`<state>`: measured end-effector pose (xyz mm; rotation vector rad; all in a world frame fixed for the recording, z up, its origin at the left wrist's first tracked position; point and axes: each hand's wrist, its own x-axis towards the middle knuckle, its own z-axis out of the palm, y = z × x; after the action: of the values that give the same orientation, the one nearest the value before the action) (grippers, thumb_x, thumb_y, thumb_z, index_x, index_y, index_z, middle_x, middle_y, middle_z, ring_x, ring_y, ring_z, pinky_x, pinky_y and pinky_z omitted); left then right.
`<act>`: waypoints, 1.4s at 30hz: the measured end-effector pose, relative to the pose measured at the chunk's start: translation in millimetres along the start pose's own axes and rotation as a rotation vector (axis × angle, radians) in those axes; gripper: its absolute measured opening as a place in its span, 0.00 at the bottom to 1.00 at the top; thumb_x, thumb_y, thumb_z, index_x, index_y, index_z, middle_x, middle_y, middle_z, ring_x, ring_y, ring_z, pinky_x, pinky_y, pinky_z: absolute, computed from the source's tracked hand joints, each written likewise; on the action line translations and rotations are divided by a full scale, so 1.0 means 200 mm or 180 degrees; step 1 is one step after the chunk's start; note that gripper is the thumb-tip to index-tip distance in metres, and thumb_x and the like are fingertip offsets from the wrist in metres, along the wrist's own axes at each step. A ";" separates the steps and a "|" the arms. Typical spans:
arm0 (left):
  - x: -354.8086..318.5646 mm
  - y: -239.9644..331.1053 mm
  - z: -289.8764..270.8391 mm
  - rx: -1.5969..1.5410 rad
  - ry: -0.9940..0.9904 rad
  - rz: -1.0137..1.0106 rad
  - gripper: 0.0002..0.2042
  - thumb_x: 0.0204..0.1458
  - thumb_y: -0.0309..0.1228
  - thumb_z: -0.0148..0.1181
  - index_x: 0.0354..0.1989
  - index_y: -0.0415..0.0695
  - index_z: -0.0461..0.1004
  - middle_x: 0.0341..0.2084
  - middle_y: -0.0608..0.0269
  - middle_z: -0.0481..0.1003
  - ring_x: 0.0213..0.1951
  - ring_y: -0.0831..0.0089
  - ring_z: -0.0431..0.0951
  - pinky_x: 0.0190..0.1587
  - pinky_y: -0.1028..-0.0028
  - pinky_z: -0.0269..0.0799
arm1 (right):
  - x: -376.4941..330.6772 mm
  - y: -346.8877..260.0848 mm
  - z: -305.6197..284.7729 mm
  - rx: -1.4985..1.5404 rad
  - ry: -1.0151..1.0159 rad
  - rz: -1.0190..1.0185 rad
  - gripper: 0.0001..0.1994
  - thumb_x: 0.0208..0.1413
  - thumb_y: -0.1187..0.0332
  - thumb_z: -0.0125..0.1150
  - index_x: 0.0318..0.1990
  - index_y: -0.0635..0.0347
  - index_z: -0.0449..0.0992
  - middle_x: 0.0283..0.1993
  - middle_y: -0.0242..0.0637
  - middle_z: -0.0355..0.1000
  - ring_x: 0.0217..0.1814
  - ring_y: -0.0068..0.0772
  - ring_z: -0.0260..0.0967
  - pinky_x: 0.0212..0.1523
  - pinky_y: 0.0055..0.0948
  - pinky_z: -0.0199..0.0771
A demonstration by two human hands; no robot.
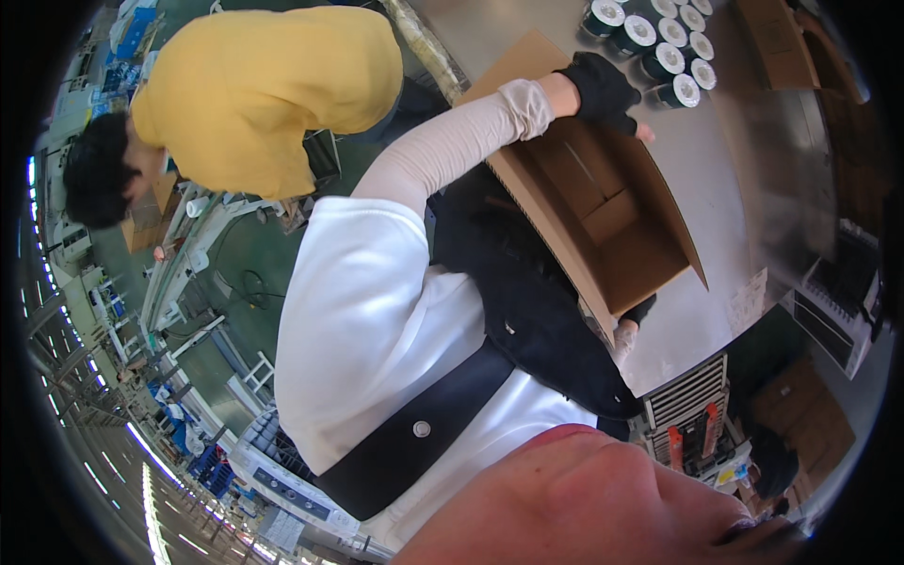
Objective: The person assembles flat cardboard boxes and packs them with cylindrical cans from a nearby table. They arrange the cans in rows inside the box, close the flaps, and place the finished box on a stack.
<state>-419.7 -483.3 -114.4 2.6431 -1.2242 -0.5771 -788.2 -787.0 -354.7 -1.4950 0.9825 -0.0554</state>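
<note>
An open cardboard box point(603, 221) rests tilted in view on the metal table in front of me, its inside bare and brown. Over its far-left end reaches my left hand point(603, 92), in a black glove with bare fingertips, closed on the edge of the box. At the opposite end, by the near corner, the fingers of my right hand point(626, 339) grip the box; most of that hand is hidden behind cardboard. A long light sleeve covers my left arm, and a black apron hangs between me and the box.
Several dark cylindrical cans point(669, 58) with silvery round tops stand on the metal table point(753, 179) beyond the box. Another carton point(777, 42) is at the far right. A co-worker in a yellow top point(264, 85) bends over at the left. A slatted rack point(692, 395) stands by the table's corner.
</note>
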 end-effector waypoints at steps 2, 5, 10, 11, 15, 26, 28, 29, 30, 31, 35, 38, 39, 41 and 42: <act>-0.01 -0.02 -0.05 0.0072 0.0021 0.0282 0.37 0.44 0.69 0.40 0.40 0.45 0.74 0.29 0.53 0.77 0.35 0.58 0.78 0.34 0.60 0.72 | 0.12 -0.03 -0.30 -0.1015 0.0423 -0.0568 0.15 0.58 0.69 0.46 0.49 0.69 0.68 0.45 0.45 0.71 0.43 0.36 0.70 0.43 0.29 0.72; 0.08 -0.04 -0.07 0.0119 -0.0194 0.0767 0.27 0.44 0.58 0.50 0.37 0.44 0.75 0.27 0.55 0.77 0.32 0.57 0.78 0.30 0.59 0.72 | 0.03 -0.20 -0.67 -0.1761 0.1512 -0.1421 0.15 0.57 0.71 0.50 0.49 0.69 0.68 0.45 0.42 0.70 0.45 0.35 0.67 0.48 0.27 0.68; 0.05 -0.28 0.05 -0.0003 0.0439 0.1105 0.12 0.42 0.41 0.55 0.22 0.45 0.77 0.22 0.56 0.77 0.26 0.58 0.78 0.24 0.59 0.71 | -0.16 -1.57 0.24 -0.1756 0.0489 -0.1907 0.20 0.56 0.64 0.54 0.54 0.66 0.65 0.52 0.40 0.66 0.53 0.33 0.62 0.54 0.30 0.61; 0.07 -0.30 0.05 -0.0096 0.0406 0.1103 0.12 0.42 0.41 0.55 0.22 0.45 0.77 0.22 0.56 0.77 0.26 0.58 0.78 0.25 0.59 0.72 | -0.17 -1.65 0.35 -0.2061 0.0002 -0.1871 0.22 0.54 0.63 0.57 0.53 0.65 0.67 0.52 0.41 0.67 0.53 0.35 0.63 0.54 0.30 0.62; 0.21 -0.37 0.02 -0.0305 0.0233 0.1445 0.11 0.42 0.39 0.54 0.23 0.46 0.78 0.23 0.56 0.77 0.27 0.58 0.78 0.27 0.59 0.72 | -0.25 -1.76 0.75 -0.4443 -0.0448 -0.1111 0.21 0.47 0.58 0.63 0.48 0.58 0.73 0.39 0.45 0.74 0.43 0.43 0.71 0.43 0.33 0.69; 0.33 -0.56 -0.12 0.0057 -0.0410 0.1337 0.12 0.40 0.34 0.52 0.29 0.43 0.78 0.26 0.51 0.77 0.30 0.55 0.78 0.29 0.54 0.72 | 0.08 -1.38 0.88 -0.3888 0.0420 -0.1762 0.11 0.51 0.65 0.55 0.42 0.53 0.77 0.37 0.42 0.76 0.40 0.45 0.73 0.40 0.36 0.72; 0.32 -0.54 0.06 0.0026 -0.0221 0.1086 0.12 0.41 0.35 0.52 0.31 0.44 0.78 0.33 0.49 0.76 0.38 0.53 0.76 0.38 0.53 0.69 | 0.03 -1.32 0.93 -0.4062 0.0425 -0.1958 0.18 0.48 0.71 0.54 0.49 0.54 0.72 0.44 0.40 0.73 0.44 0.44 0.71 0.43 0.36 0.71; 0.29 -0.54 0.15 0.0155 0.0177 0.0978 0.13 0.42 0.37 0.52 0.34 0.45 0.77 0.43 0.46 0.72 0.48 0.50 0.69 0.48 0.52 0.61 | 0.07 -1.22 0.91 -0.4265 0.0339 -0.2401 0.24 0.46 0.72 0.53 0.55 0.55 0.66 0.49 0.40 0.69 0.49 0.45 0.67 0.47 0.36 0.69; 0.29 -0.54 0.23 0.0076 0.0461 0.1104 0.14 0.44 0.37 0.52 0.35 0.45 0.76 0.49 0.44 0.67 0.54 0.47 0.62 0.51 0.53 0.55 | 0.07 -1.16 0.90 -0.4210 0.0189 -0.2432 0.29 0.43 0.73 0.57 0.58 0.58 0.61 0.54 0.43 0.64 0.55 0.47 0.62 0.52 0.37 0.64; 0.29 -0.56 0.34 0.0186 0.0988 0.1292 0.14 0.44 0.37 0.51 0.37 0.44 0.75 0.50 0.43 0.66 0.54 0.46 0.62 0.52 0.52 0.55 | 0.04 -1.14 0.94 -0.4255 0.0144 -0.2431 0.33 0.41 0.72 0.60 0.59 0.59 0.58 0.56 0.46 0.60 0.57 0.50 0.59 0.54 0.38 0.62; 0.31 -0.61 0.59 -0.0018 0.1660 0.1426 0.19 0.43 0.39 0.51 0.41 0.42 0.74 0.52 0.40 0.64 0.57 0.43 0.59 0.58 0.46 0.48 | -0.02 -1.18 1.05 -0.4388 -0.0027 -0.2270 0.46 0.34 0.65 0.68 0.63 0.62 0.48 0.59 0.57 0.51 0.60 0.61 0.50 0.59 0.45 0.55; 0.27 -0.57 0.39 0.0255 0.1122 0.1442 0.23 0.40 0.44 0.54 0.42 0.41 0.73 0.51 0.41 0.65 0.55 0.46 0.61 0.57 0.48 0.51 | 0.01 -1.21 1.04 -0.4341 -0.0120 -0.2133 0.44 0.34 0.64 0.69 0.61 0.65 0.51 0.55 0.57 0.56 0.58 0.59 0.53 0.57 0.44 0.57; 0.26 -0.58 0.32 0.0200 0.0951 0.1498 0.25 0.39 0.47 0.55 0.42 0.41 0.73 0.49 0.42 0.66 0.54 0.48 0.63 0.55 0.49 0.53 | 0.01 -1.24 1.05 -0.4315 -0.0152 -0.2023 0.42 0.34 0.64 0.68 0.59 0.65 0.54 0.53 0.55 0.58 0.57 0.58 0.55 0.56 0.43 0.59; 0.25 -0.66 0.24 -0.0035 0.0625 0.1419 0.28 0.36 0.52 0.58 0.41 0.41 0.74 0.46 0.46 0.68 0.50 0.52 0.64 0.51 0.53 0.56 | 0.00 -1.34 1.16 -0.4286 -0.0237 -0.1862 0.37 0.35 0.64 0.68 0.56 0.65 0.59 0.48 0.51 0.62 0.53 0.53 0.60 0.52 0.41 0.64; 0.25 -0.70 0.17 0.0040 0.0226 0.1415 0.27 0.37 0.52 0.59 0.39 0.42 0.75 0.44 0.46 0.70 0.48 0.53 0.67 0.50 0.56 0.60 | -0.01 -1.38 1.20 -0.4297 -0.0173 -0.1729 0.35 0.35 0.64 0.67 0.54 0.65 0.62 0.46 0.49 0.64 0.51 0.51 0.62 0.49 0.40 0.66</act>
<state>-306.6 -430.3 -202.1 2.2629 -1.7203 -0.3939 -507.7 -635.5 -175.5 -2.9471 0.4737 0.3222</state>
